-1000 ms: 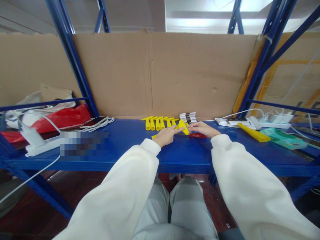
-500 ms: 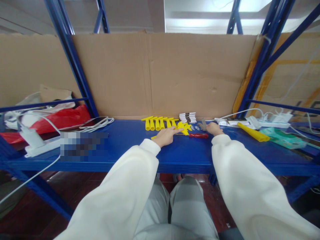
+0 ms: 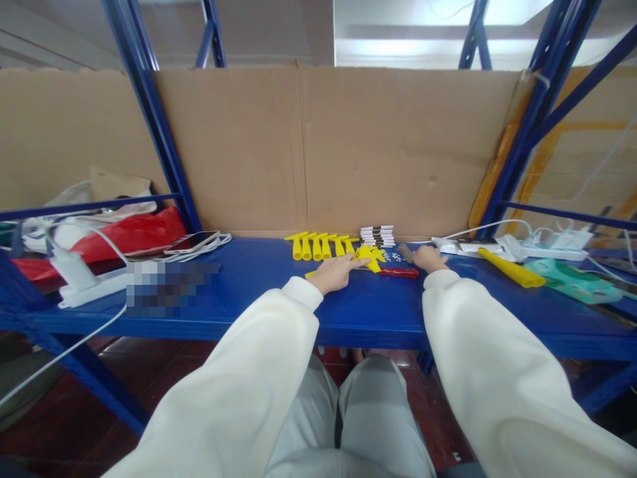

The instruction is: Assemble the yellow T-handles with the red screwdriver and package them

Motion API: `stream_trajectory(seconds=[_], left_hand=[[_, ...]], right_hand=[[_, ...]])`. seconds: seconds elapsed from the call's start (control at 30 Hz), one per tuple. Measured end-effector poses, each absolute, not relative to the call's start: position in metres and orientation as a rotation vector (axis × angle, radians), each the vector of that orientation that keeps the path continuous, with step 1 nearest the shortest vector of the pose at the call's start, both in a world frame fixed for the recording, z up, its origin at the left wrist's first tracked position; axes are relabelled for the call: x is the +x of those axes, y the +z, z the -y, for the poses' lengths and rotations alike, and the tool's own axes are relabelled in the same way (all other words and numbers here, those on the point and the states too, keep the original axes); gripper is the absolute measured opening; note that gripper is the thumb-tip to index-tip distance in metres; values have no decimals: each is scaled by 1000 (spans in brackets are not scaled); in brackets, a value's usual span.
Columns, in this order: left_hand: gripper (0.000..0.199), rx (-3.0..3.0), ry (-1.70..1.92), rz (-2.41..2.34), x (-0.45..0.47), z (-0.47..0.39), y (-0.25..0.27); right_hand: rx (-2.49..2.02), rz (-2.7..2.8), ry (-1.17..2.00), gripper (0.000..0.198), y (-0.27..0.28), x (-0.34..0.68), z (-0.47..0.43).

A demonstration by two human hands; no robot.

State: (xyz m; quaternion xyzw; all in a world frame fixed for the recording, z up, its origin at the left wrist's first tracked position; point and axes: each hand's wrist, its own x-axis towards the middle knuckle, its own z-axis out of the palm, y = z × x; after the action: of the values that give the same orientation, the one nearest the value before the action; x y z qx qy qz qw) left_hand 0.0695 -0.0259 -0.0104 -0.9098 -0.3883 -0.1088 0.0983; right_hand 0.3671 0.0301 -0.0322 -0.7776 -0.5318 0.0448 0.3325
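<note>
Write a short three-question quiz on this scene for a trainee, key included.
1. Multiple choice: which of these is nearest the left hand? A, the red bag; B, the yellow pile; C, the green pack.
2. True or false: the white stack lies to the left of the right hand.
3. Fill the gap: the large sheet standing behind the white stack is made of ____.
Key: 1 B; 2 true; 3 cardboard.
</note>
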Motion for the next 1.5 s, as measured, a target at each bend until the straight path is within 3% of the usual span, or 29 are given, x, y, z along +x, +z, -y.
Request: stream_trajectory(seconds=[0.17, 0.43, 0.57, 0.97, 1.5], left_hand=[[67, -2708, -349, 1151, 70, 26, -10], [58, -2720, -438, 1116, 70, 22, -13], [57, -2697, -427, 1069, 69, 19, -15], [55, -2694, -433, 1032, 69, 17, -16], [64, -2661, -282, 1102, 70, 26, -10]], right_hand=[[-2173, 1513, -187, 48, -16, 341, -11], [-1625, 2097, -406, 62, -12, 310, -1], [-1425, 2307, -533, 59, -15, 296, 3], [-1301, 2460, -638, 49, -14, 286, 6], [-1203, 2432, -625, 51, -14, 292, 4]])
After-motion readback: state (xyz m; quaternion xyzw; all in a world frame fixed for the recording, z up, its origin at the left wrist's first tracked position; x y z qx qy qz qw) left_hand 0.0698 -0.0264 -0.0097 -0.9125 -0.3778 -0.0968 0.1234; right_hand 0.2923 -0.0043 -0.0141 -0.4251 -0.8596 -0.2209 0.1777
